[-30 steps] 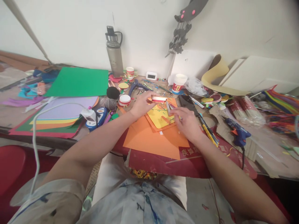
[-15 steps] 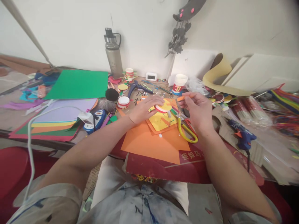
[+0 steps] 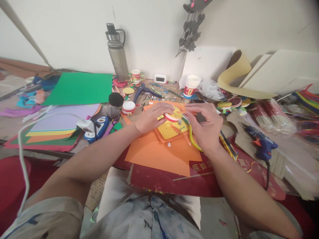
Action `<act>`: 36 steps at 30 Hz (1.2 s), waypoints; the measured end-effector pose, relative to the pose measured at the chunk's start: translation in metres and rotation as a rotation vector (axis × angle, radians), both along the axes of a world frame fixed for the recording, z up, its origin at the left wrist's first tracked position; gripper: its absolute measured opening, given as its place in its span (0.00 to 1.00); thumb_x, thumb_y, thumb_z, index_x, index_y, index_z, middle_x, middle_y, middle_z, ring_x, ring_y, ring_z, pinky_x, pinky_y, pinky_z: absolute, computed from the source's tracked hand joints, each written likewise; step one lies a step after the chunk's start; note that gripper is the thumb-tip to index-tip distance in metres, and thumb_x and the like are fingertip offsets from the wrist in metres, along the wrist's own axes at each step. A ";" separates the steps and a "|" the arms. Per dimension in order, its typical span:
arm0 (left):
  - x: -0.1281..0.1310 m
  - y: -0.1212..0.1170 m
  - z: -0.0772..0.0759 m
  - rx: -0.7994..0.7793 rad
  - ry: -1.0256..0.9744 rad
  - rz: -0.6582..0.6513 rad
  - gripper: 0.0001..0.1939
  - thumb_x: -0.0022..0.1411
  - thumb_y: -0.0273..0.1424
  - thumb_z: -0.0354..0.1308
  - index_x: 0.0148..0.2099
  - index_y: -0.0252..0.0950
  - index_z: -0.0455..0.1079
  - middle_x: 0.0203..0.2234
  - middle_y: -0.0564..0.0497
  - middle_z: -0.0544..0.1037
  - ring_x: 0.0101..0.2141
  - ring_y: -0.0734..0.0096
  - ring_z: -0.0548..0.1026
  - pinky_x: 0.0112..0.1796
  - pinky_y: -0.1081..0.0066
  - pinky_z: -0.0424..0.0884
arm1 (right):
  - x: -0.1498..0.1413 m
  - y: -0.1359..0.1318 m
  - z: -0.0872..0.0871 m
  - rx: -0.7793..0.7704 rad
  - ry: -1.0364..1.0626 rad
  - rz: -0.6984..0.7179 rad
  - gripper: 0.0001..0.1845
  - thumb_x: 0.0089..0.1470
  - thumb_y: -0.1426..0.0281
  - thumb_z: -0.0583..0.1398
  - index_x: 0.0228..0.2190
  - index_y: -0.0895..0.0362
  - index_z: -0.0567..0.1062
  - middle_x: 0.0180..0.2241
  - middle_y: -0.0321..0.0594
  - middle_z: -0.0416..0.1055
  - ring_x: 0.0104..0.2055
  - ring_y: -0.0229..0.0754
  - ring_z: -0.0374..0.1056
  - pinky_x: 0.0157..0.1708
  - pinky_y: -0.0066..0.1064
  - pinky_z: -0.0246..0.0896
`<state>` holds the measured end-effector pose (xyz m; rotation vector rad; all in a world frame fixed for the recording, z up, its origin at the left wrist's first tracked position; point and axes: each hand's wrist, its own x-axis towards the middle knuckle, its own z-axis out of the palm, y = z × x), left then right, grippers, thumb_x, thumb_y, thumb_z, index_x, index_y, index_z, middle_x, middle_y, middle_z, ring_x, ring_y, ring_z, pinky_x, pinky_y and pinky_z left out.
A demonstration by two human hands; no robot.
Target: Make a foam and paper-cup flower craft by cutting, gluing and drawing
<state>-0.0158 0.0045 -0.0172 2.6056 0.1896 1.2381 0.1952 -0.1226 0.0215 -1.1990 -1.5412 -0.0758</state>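
My left hand [image 3: 156,117] grips a short paper-cup piece [image 3: 171,118] with a red-and-white side and a yellow paper top, tilted toward me. My right hand [image 3: 207,124] is closed in a pinch on a small orange paper strip, mostly hidden by the fingers, at the cup piece's right edge. Below both hands lies a yellow paper sheet [image 3: 170,130] with scraps on it, over larger orange sheets [image 3: 159,159]. Scissors with a yellow handle [image 3: 194,141] lie partly under my right hand.
A yellow utility knife [image 3: 228,146] and a blue glue gun [image 3: 261,142] lie to the right. Stacked paper cups [image 3: 191,85], a white clock [image 3: 159,78] and a bottle [image 3: 117,54] stand behind. A green sheet [image 3: 79,88] and a white cable [image 3: 21,159] are left.
My right hand put down the scissors, picked up the orange strip and brought it left to the cup piece. My left hand tilted the cup piece so its yellow top shows.
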 end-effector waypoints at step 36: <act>0.000 0.000 -0.003 -0.067 -0.013 0.022 0.12 0.74 0.32 0.60 0.57 0.42 0.76 0.53 0.43 0.86 0.56 0.61 0.83 0.59 0.58 0.79 | -0.006 -0.004 -0.009 -0.121 -0.367 -0.064 0.14 0.67 0.69 0.61 0.51 0.48 0.81 0.46 0.42 0.85 0.50 0.56 0.75 0.54 0.51 0.61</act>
